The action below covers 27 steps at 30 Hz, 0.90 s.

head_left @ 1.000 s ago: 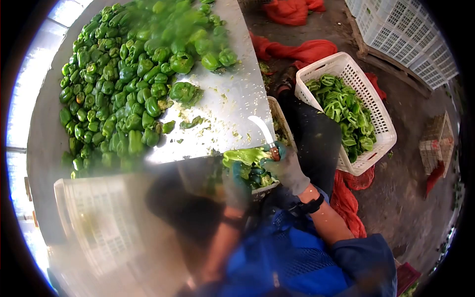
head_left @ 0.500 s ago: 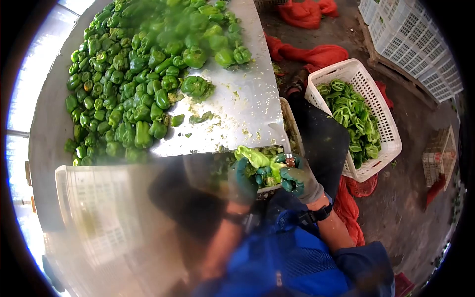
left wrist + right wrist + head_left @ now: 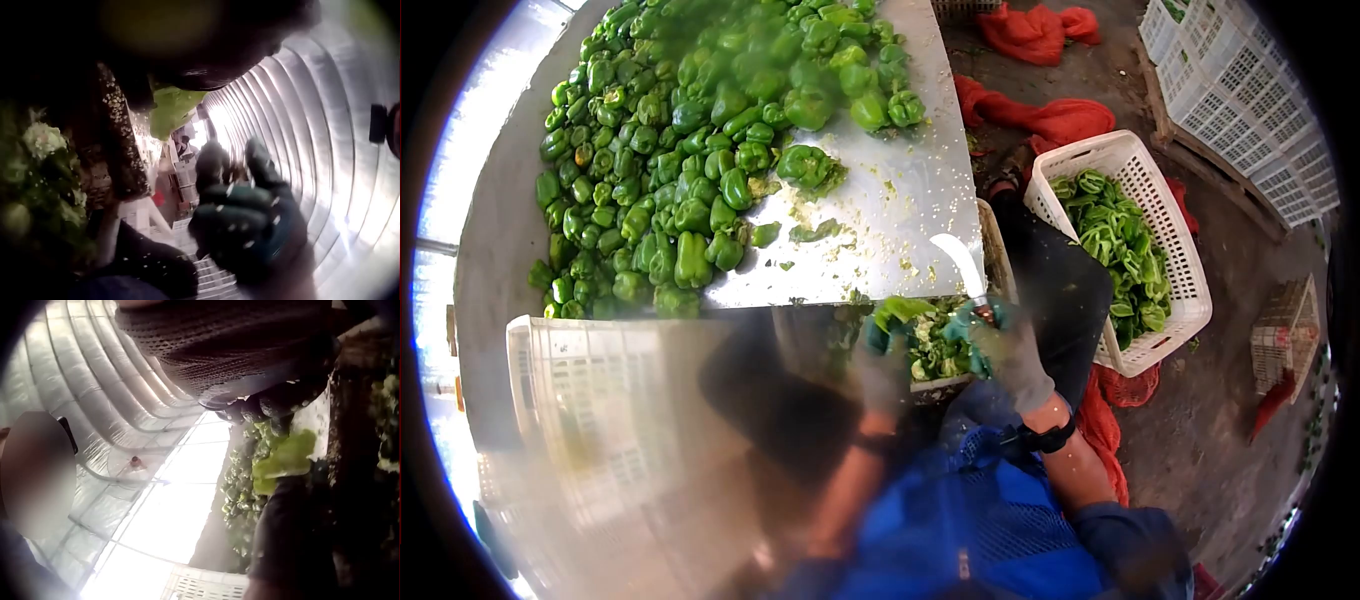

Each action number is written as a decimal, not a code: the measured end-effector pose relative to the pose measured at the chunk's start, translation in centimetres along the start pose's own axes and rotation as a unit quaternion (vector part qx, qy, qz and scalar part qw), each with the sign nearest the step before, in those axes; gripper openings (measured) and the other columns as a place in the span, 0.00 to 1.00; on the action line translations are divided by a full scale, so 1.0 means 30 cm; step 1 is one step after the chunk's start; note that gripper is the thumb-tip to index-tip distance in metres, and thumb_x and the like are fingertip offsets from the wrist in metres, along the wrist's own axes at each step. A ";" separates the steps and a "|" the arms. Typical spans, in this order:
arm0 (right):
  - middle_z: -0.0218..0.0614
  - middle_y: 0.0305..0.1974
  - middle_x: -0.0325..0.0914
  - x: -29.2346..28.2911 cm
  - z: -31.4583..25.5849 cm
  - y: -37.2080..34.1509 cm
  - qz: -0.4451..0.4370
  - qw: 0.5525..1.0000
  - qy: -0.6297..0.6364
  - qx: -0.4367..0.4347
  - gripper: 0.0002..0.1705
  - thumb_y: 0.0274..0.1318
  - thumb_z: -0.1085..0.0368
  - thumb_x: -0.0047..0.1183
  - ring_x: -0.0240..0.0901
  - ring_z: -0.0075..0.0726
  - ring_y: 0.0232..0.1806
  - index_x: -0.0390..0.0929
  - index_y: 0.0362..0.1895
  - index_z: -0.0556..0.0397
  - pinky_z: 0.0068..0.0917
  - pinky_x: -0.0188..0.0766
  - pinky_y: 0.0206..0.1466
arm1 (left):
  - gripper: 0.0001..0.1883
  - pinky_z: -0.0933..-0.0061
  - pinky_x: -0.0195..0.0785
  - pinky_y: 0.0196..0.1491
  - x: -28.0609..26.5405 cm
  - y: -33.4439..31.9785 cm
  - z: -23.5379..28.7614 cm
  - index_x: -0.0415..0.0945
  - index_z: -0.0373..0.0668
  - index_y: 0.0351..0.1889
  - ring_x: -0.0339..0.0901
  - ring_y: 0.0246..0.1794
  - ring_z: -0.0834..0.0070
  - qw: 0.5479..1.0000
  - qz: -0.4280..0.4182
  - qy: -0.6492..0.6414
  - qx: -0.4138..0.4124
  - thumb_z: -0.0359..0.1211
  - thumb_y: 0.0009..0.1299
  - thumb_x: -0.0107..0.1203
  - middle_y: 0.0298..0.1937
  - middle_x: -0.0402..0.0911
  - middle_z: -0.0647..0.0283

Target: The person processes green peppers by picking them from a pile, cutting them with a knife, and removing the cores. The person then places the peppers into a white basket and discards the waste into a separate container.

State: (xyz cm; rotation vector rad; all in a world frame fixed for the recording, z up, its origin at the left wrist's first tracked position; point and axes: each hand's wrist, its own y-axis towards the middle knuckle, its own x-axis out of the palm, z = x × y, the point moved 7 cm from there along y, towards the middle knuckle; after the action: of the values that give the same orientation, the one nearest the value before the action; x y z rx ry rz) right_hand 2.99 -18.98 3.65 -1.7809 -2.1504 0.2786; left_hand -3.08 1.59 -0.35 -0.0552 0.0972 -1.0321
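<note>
With the midpoint between the hands in the head view as the clock centre, the left hand (image 3: 885, 366), in a grey glove with dark-green coated fingers, was positioned at 9 o'clock, its fingers closed around a light-green cut piece of bell pepper (image 3: 903, 309). The piece projected above the fingers at 10 o'clock, near the front edge of the flat, silvery metal table (image 3: 878, 240). The right hand (image 3: 1014, 352), gloved alike, was positioned at 3 o'clock, its fingers curled around the brown handle of a knife with a curved, bright steel blade (image 3: 966, 264). The blade extended from the grip toward 11 o'clock, clear of the pepper piece; contact between blade and table could not be determined. Below and between the hands stood a beige bin (image 3: 943, 385) containing pale-green pepper scraps (image 3: 933, 345). A large heap of whole green bell peppers (image 3: 693, 262) covered the table toward 10 o'clock, and loose crumbs and trimmings lay on the bare metal at 11 o'clock. At 2 o'clock, a white perforated plastic crate (image 3: 1188, 262) held cut green peppers (image 3: 1122, 250); stacked white crates (image 3: 1235, 100) stood farther out in that direction.
</note>
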 end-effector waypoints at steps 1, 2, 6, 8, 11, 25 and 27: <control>0.25 0.30 0.82 0.035 0.008 0.002 -0.043 0.998 0.027 0.034 0.10 0.66 0.64 0.67 0.72 0.15 0.27 0.87 0.44 0.58 0.22 0.69 0.30 | 0.09 0.68 0.81 0.42 0.009 -0.010 0.044 0.85 0.38 0.55 0.87 0.42 0.68 0.990 0.018 0.116 0.080 0.26 0.81 0.58 0.47 0.89 0.61; 0.24 0.29 0.80 0.068 0.016 0.000 -0.087 0.992 0.053 0.069 0.10 0.67 0.64 0.67 0.70 0.15 0.27 0.86 0.45 0.58 0.22 0.68 0.29 | 0.17 0.60 0.82 0.52 0.035 -0.018 0.115 0.84 0.40 0.59 0.87 0.50 0.59 0.962 -0.008 0.201 0.182 0.20 0.74 0.58 0.50 0.88 0.57; 0.22 0.29 0.78 0.111 -0.037 0.009 -0.082 0.996 0.041 -0.007 0.09 0.68 0.65 0.66 0.68 0.13 0.26 0.86 0.46 0.57 0.21 0.65 0.28 | 0.31 0.48 0.75 0.67 0.064 -0.048 0.190 0.81 0.43 0.66 0.78 0.68 0.47 0.890 -0.024 0.320 0.324 0.18 0.61 0.60 0.66 0.81 0.49; 0.22 0.30 0.78 0.114 -0.104 -0.012 -0.066 0.991 0.097 0.060 0.10 0.67 0.65 0.66 0.68 0.13 0.27 0.86 0.47 0.56 0.20 0.66 0.29 | 0.34 0.49 0.74 0.70 0.040 -0.037 0.214 0.77 0.41 0.70 0.77 0.70 0.46 0.888 -0.011 0.312 0.338 0.18 0.63 0.62 0.68 0.80 0.48; 0.21 0.31 0.78 0.084 -0.097 0.055 -0.059 0.997 0.035 0.018 0.10 0.66 0.66 0.67 0.69 0.13 0.27 0.85 0.48 0.56 0.19 0.66 0.29 | 0.37 0.50 0.75 0.71 0.037 -0.012 0.229 0.69 0.37 0.76 0.78 0.69 0.46 0.877 0.035 0.313 0.362 0.18 0.65 0.63 0.72 0.76 0.44; 0.25 0.25 0.74 0.050 -0.113 0.475 -0.017 0.988 -0.089 -0.127 0.12 0.63 0.66 0.64 0.67 0.18 0.20 0.82 0.48 0.55 0.22 0.62 0.23 | 0.28 0.56 0.77 0.64 -0.440 0.326 0.129 0.73 0.34 0.72 0.81 0.64 0.48 0.896 0.190 0.356 0.185 0.21 0.72 0.60 0.64 0.82 0.44; 0.25 0.27 0.74 0.042 -0.184 0.428 -0.018 0.996 -0.061 -0.070 0.13 0.64 0.65 0.64 0.67 0.17 0.21 0.82 0.50 0.56 0.22 0.61 0.22 | 0.28 0.53 0.75 0.67 -0.473 0.405 0.219 0.74 0.36 0.72 0.79 0.66 0.45 0.844 0.184 0.465 0.194 0.21 0.72 0.60 0.62 0.83 0.42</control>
State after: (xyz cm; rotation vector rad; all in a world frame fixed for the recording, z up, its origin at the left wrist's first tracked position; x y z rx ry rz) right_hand 16.57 -15.55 4.34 -1.8419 -2.3359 0.2392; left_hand 0.77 19.98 5.85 0.8206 0.7534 -0.5954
